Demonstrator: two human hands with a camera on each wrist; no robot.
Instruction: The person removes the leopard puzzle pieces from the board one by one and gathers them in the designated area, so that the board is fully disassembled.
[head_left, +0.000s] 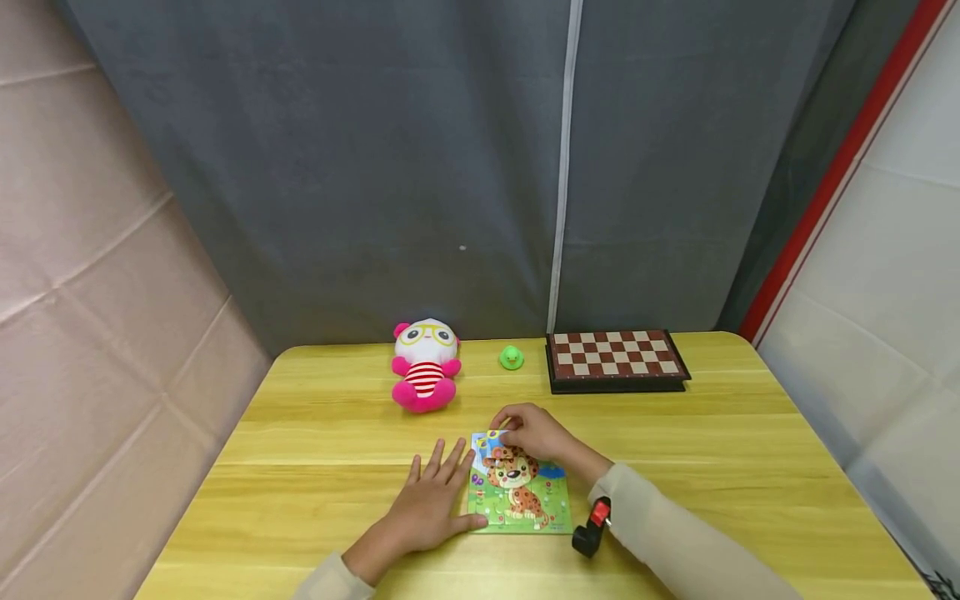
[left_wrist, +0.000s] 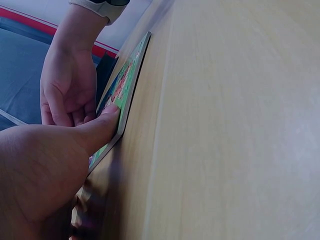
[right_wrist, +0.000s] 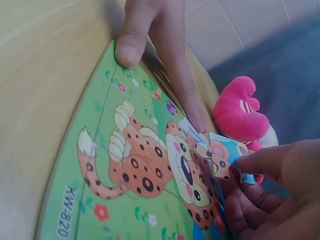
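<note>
A jigsaw puzzle (head_left: pixel 555 504) with a spotted leopard cub on green grass lies flat on the wooden table. My right hand (head_left: pixel 536 433) pinches a puzzle piece (right_wrist: pixel 218 150) between thumb and fingers at the puzzle's upper left part. That piece shows an ear and blue sky, and it is tilted up from the board in the right wrist view. Along the left edge, my left hand (head_left: pixel 429 504) lies with fingers spread. Its thumb (left_wrist: pixel 107 122) presses on the lower left corner, and a fingertip reaches the upper left side.
Behind the puzzle sit a pink and white panda plush (head_left: pixel 425 367), a small green duck (head_left: pixel 512 358) and a brown checkered chessboard box (head_left: pixel 618 358). A black strap with a red part (head_left: pixel 596 525) hangs at the right wrist. A grey curtain (head_left: pixel 375 167) stands behind the table.
</note>
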